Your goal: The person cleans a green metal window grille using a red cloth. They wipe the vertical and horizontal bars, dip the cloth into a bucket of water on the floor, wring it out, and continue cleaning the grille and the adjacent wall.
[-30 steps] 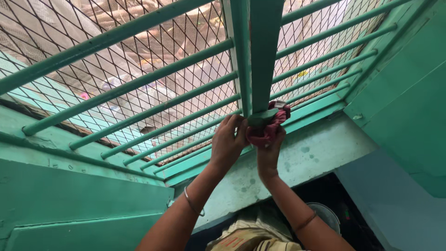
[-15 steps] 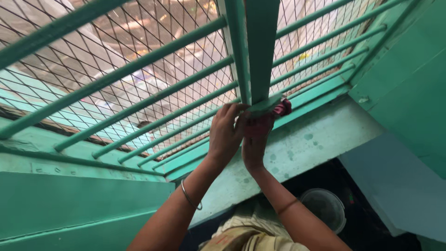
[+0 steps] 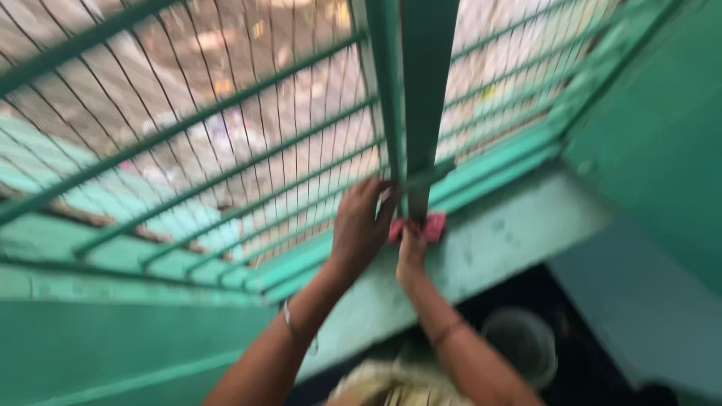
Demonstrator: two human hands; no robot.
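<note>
A green window frame with horizontal bars and wire mesh (image 3: 226,173) fills the upper view. A vertical green post (image 3: 421,90) runs down its middle. My right hand (image 3: 411,246) presses a pink cloth (image 3: 432,225) against the foot of that post, where it meets the green sill (image 3: 511,233). My left hand (image 3: 361,225) rests beside it, fingers curled against the lower left side of the post. A thin bangle sits on my left wrist. The frame is blurred by motion.
A green wall (image 3: 662,128) rises at the right. Below the sill, a grey bucket (image 3: 523,342) stands on a dark floor. A green ledge (image 3: 113,346) lies at lower left. Blurred ground and debris show through the mesh.
The view has shifted and blurred. Both hands have slid lower along the post toward the sill, the pink cloth moving down with my right hand.
</note>
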